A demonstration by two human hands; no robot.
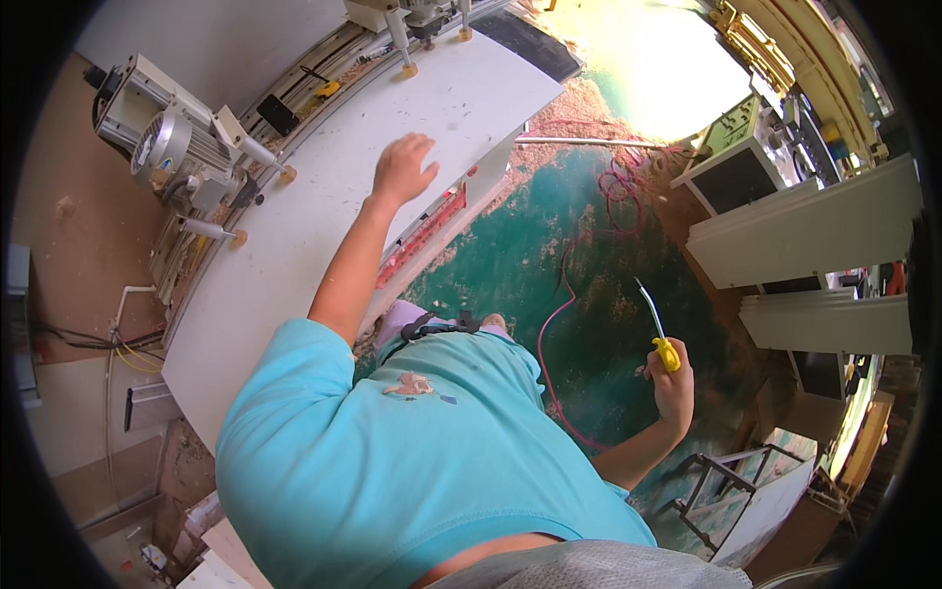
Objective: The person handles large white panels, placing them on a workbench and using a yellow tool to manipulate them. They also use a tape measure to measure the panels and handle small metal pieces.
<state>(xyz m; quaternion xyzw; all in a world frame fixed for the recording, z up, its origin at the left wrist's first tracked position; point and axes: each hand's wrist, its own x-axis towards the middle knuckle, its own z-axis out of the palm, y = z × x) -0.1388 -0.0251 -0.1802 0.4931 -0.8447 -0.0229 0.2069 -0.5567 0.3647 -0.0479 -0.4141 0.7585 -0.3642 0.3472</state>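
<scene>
My left hand [402,169] is over the long white work table [285,280], fingers apart and nothing in them. Whether it touches the surface I cannot tell. Out to the right, above the green floor, my right hand [673,391] is closed on a yellow-handled tool [666,354]. Its long, thin metal shaft curves slightly and points away from me. The exact kind of tool does not show.
Machine units with motors [165,147] line the table's far left edge. A pink hose [551,371] trails over the dusty green floor [500,257] and passes behind my right forearm. White cabinets [800,236] stand at right; a dark metal frame [721,481] is lower right.
</scene>
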